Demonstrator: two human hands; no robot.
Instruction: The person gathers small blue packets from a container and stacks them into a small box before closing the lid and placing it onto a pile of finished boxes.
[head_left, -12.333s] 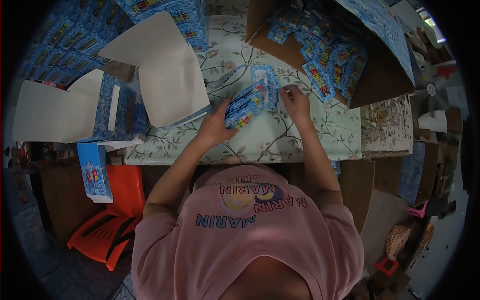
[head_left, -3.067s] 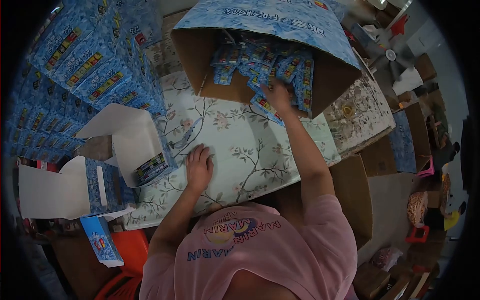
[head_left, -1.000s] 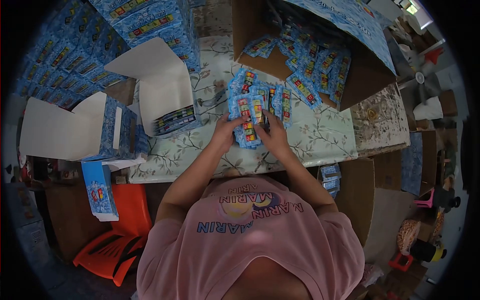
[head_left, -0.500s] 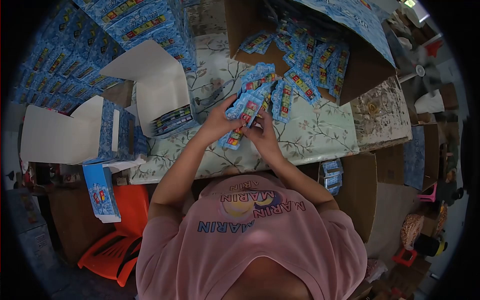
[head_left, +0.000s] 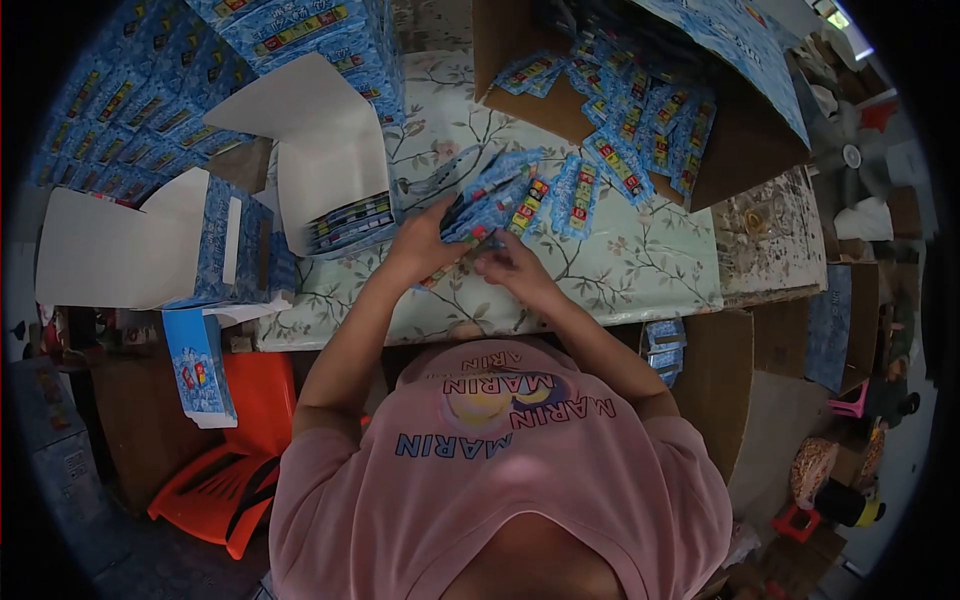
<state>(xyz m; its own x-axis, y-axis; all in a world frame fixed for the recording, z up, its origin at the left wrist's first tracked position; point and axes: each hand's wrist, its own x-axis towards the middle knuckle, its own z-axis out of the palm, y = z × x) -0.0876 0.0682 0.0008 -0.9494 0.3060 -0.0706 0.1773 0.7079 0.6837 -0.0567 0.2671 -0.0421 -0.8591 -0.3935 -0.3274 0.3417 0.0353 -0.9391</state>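
Observation:
My left hand is closed around a fanned bunch of blue snack packets with red, yellow and green label strips. My right hand is just below the bunch's right side, fingers apart and slightly bent, with fingertips near the lower end of one packet. Another pair of packets lies on the tablecloth to the right. Left of my left hand, an open white-lined box holds a row of packets standing on edge.
A large carton lies on its side at the back right, loose packets spilling from its mouth. Blue printed boxes are stacked at the back left. Another open box stands at the left edge. An orange chair is below.
The packets in my left hand have tilted and fanned out toward the upper right. My right hand has drawn slightly down from the bunch. The whole view has shifted a little.

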